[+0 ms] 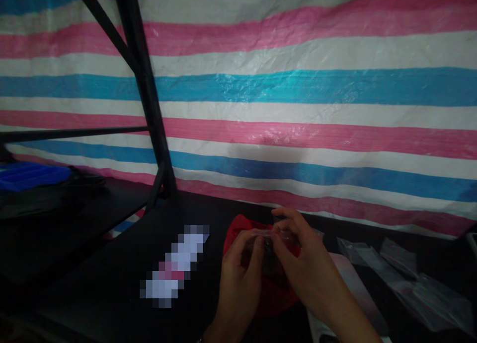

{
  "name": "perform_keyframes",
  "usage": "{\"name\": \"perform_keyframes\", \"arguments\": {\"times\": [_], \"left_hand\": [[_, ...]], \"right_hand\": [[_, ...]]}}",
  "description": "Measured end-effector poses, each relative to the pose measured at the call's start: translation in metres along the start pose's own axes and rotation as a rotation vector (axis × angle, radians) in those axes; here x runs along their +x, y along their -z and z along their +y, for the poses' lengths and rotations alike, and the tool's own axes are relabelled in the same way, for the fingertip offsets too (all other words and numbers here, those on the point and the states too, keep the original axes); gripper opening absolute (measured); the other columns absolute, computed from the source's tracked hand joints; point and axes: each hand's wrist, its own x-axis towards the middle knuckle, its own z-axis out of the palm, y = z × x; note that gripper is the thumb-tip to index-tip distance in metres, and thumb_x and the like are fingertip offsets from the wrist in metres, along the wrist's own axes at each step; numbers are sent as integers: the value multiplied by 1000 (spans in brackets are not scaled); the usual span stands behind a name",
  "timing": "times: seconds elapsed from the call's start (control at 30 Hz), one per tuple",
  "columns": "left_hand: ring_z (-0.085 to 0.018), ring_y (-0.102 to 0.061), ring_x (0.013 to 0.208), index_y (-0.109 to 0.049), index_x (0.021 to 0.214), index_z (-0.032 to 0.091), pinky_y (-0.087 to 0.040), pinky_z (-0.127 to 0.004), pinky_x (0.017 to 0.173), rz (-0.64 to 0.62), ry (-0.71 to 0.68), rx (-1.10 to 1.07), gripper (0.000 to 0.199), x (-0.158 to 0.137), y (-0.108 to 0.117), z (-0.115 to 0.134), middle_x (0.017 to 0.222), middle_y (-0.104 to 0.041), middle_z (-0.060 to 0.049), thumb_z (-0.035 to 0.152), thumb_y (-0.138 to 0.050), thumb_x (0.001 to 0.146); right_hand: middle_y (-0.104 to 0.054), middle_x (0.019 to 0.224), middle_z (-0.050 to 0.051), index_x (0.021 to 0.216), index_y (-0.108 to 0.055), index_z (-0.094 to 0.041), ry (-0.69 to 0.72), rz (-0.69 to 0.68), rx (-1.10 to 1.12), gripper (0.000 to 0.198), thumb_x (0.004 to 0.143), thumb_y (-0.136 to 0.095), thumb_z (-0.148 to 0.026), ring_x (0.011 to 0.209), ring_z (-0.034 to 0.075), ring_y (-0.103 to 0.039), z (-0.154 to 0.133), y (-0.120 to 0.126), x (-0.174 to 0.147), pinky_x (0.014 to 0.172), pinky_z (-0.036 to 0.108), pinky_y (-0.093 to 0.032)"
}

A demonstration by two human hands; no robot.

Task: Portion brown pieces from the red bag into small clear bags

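Note:
My left hand and my right hand are close together over the black table. Thumbs and fingers of both pinch the top edge of a small clear plastic bag. Something small and dark shows inside or just behind the bag, too dim to name. Below and behind my hands lies a red item, perhaps a bag or cloth; my hands hide much of it.
Several flat clear plastic bags lie at the right. A pale, rounded flat object sits under my right forearm. Left of my hands is a pixelated pale strip. A black metal frame, blue tray and striped sheet stand beyond.

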Motion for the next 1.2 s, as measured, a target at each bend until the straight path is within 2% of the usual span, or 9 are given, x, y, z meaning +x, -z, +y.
{"name": "perform_keyframes", "arguments": {"times": [0.13,0.33,0.47,0.57,0.67,0.77,0.93,1.07,1.2], "left_hand": [[-19,-78,82,-77,96,23,-63,-29,76,10,-4,8,21,1,0,1,95,-82,-4,40,-66,96],[-17,-76,77,-76,87,22,-61,-26,74,8,-36,32,14,2,-3,4,89,-81,-3,33,-69,92],[-15,-71,70,-75,82,21,-58,-23,65,27,-10,23,16,3,-1,9,82,-79,-2,34,-71,89],[-15,-71,71,-76,83,21,-58,-24,66,15,-12,54,18,2,0,9,84,-79,-3,37,-70,90],[-18,-75,92,-78,98,24,-59,-27,83,45,-99,147,17,-1,0,6,101,-81,-4,37,-67,94],[-19,-72,109,-74,116,27,-56,-29,96,117,-188,257,23,-4,2,3,116,-78,-3,37,-62,99],[-18,-69,110,-70,114,28,-53,-31,99,92,-289,378,21,-5,10,0,114,-75,-3,34,-53,105],[-20,-68,111,-71,111,29,-50,-36,101,-140,-356,563,18,-4,11,-7,112,-76,-1,29,-54,105],[-22,-67,105,-71,106,27,-50,-41,99,-170,-420,696,20,-3,11,-16,106,-77,-1,23,-51,104]], "right_hand": [[-72,100,2,134,-57,-26,13,-30,-19,42,93,-56,-31,92,20,-69,1,1,0,91,35,-54],[-69,98,1,121,-59,-26,2,-21,6,36,85,-58,-25,92,22,-68,5,-2,-1,88,38,-54],[-71,100,2,129,-60,-28,35,-29,-45,41,88,-58,-26,98,23,-68,7,-4,-1,97,43,-50],[-73,98,2,130,-61,-27,50,-24,-34,41,88,-60,-29,94,22,-68,3,-1,0,93,40,-51],[-73,89,1,121,-64,-25,26,53,35,37,86,-63,-36,81,21,-68,-3,18,2,78,35,-54],[-75,79,1,120,-63,-24,-40,208,53,46,79,-71,-44,72,22,-69,0,57,3,69,33,-54],[-80,85,8,112,-67,-21,-311,279,15,53,67,-78,-48,84,30,-76,35,116,-4,75,39,-56],[-79,83,7,106,-69,-22,-388,194,-60,44,68,-70,-45,79,30,-76,71,126,-11,75,42,-56],[-79,83,6,106,-68,-23,-380,32,-143,41,71,-63,-43,78,28,-75,97,122,-11,73,40,-56]]}}
